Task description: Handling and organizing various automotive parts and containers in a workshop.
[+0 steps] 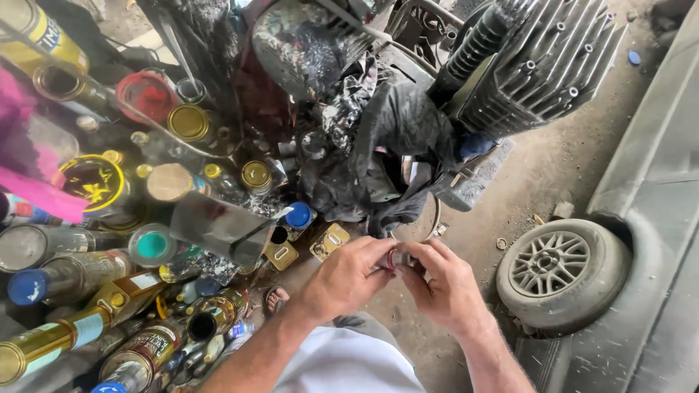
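While both hands meet at waist height, the left hand (348,276) and right hand (440,284) pinch a small red part (392,260) between fingertips, beside crowded paint cans (95,182).

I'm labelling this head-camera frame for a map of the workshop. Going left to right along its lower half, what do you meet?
Blue-capped bottle → teal-topped can → left hand → small red-and-silver part pinched between both hands → right hand → dusty car wheel.
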